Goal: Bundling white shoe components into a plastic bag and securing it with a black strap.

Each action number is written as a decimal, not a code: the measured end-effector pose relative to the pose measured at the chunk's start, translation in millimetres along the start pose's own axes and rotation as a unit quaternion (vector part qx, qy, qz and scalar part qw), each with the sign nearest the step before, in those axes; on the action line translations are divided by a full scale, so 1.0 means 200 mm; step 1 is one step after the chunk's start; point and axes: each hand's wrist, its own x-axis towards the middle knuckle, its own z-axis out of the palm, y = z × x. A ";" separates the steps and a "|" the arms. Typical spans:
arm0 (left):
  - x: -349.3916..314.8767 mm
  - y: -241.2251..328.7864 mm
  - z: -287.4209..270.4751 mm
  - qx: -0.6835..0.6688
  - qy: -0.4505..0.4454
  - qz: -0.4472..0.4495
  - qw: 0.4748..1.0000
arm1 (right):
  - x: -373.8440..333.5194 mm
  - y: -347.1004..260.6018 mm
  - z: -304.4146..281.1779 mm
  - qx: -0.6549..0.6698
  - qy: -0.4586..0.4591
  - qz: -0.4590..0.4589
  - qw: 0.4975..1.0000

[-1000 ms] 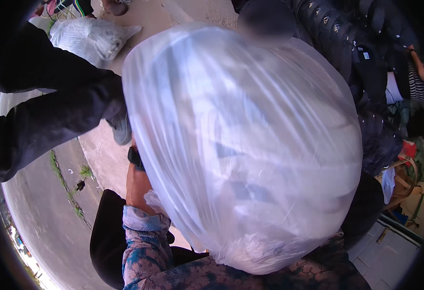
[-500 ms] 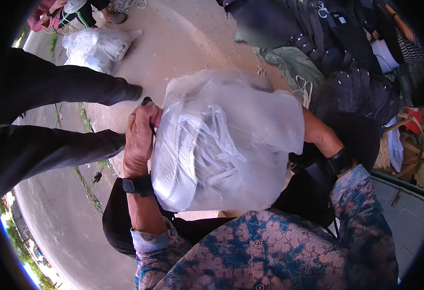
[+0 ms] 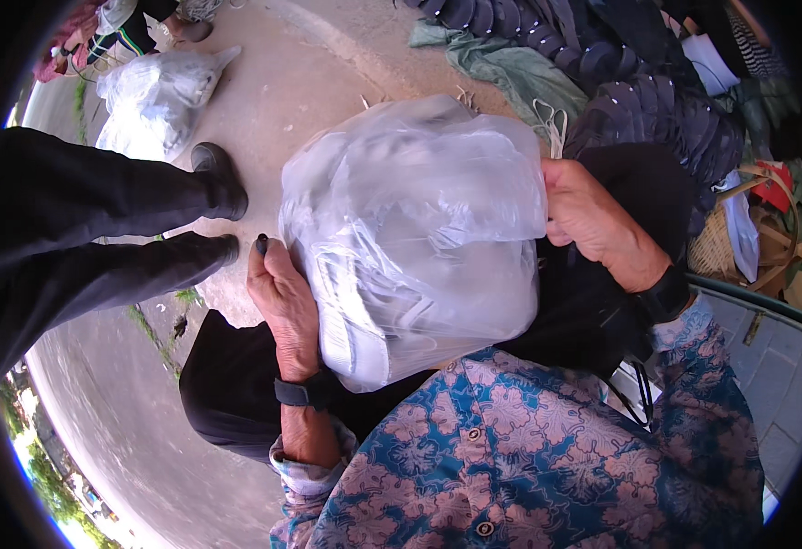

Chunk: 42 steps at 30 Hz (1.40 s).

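A bulging clear plastic bag (image 3: 419, 229) rests across my lap. Flat white pieces with stitched edges show through its near left side; the rest of its contents is blurred by the film. My right hand (image 3: 598, 220) pinches the bag's edge at the upper right, thumb and fingers closed together. Against the bag's left side lies my left hand (image 3: 282, 293), its fingers curled. A small black tip (image 3: 261, 243) sticks up at its thumb; what it belongs to is hidden in the hand.
A person's dark-trousered legs (image 3: 99, 188) stand close on the left. Behind them is another filled plastic bag (image 3: 159, 101) on the concrete. Dark curved stacked pieces (image 3: 657, 128) lie at the far right by a green cloth (image 3: 502, 69). A woven basket (image 3: 716, 242) stands at the right.
My right hand has come out from behind the bag's film and now grips its edge. The left hand has shifted lower. The bag's film has been pulled into a rounder shape.
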 end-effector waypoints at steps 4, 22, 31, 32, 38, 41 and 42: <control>-0.04 0.01 0.05 -0.009 -0.005 0.045 0.999 | -0.02 0.08 0.12 -0.112 -0.058 -0.192 0.973; -0.11 0.04 0.02 0.164 -0.086 0.194 0.963 | -0.02 0.01 0.35 -0.170 -0.073 -0.270 0.945; -0.24 0.18 -0.09 -0.159 -0.045 -0.065 0.984 | 0.09 0.11 0.57 -0.519 -0.214 -0.385 0.732; -0.27 0.21 -0.12 -0.175 -0.052 -0.074 0.980 | 0.10 0.12 0.61 -0.537 -0.218 -0.382 0.720; -0.29 0.24 -0.08 -0.126 -0.157 -0.041 0.979 | 0.16 0.26 0.72 -0.529 -0.271 -0.314 0.740; -0.21 0.10 -0.07 -0.210 -0.196 -0.128 0.949 | 0.17 0.32 0.74 -0.469 -0.284 -0.276 0.789; -0.19 0.08 -0.06 -0.209 -0.192 -0.127 0.951 | 0.17 0.33 0.74 -0.432 -0.291 -0.288 0.803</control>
